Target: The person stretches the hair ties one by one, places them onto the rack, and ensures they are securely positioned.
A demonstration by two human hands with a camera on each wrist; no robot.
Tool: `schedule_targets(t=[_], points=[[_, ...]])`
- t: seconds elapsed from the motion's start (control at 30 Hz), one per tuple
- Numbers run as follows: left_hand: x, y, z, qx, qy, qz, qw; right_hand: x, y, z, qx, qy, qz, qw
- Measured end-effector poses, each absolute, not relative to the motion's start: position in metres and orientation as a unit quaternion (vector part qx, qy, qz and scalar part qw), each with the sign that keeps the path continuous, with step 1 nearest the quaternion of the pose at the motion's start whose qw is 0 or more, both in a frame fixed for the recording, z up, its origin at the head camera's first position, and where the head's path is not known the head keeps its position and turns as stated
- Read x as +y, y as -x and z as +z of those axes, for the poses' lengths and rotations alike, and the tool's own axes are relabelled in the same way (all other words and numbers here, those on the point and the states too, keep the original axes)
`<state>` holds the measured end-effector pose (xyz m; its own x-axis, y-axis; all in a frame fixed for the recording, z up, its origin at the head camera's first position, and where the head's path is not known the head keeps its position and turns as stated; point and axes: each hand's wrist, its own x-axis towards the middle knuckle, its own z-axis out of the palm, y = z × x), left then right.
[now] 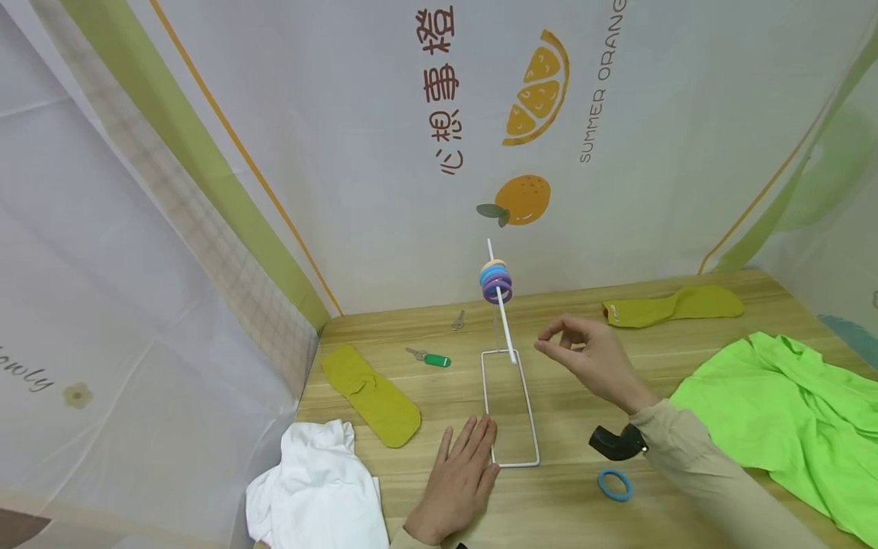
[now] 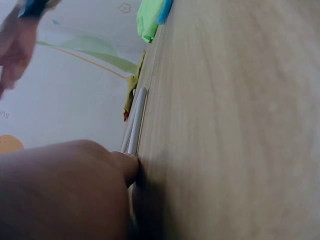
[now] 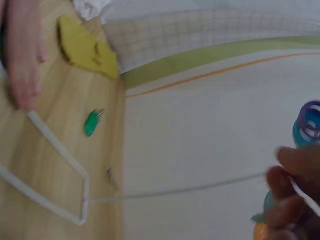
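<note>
The left hand (image 1: 458,482) lies flat with straight fingers on the wooden table (image 1: 617,358), and its fingertips press the near left edge of the white wire stand's rectangular base (image 1: 511,408). From this base a thin white rod (image 1: 499,301) goes up and leans toward the person. Its long axis runs from the far end of the base up to the stack of coloured hair rings (image 1: 496,281) near its top.

The right hand (image 1: 591,360) hovers just to the right of the rod, lower than the stack. Its thumb and forefinger are brought together in a pinch; I cannot tell if something small is between them. This hand is the nearer one to the rod. A loose blue hair ring (image 1: 613,485) lies on the table under the right forearm, near the base.
</note>
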<state>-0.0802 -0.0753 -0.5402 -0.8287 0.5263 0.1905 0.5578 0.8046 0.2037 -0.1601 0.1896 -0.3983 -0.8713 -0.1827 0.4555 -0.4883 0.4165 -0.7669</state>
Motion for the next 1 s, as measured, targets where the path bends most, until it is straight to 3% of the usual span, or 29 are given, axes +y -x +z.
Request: schedule_targets(t=[0.27,0.57,1.0], points=[[-0.075,0.08,-0.537,-0.947,0.286,-0.125,0.071,0.237,0.133,-0.444,-0.899,-0.217,0.38,-0.015],[-0.075,0.08,-0.537,-0.947,0.286,-0.134,0.06,0.265,0.113,-0.475,-0.898,-0.225,0.362,-0.109],[-0.074,0.08,-0.535,-0.948,0.282,-0.145,0.038,0.27,0.103,-0.497,-0.888,-0.24,0.363,-0.149]])
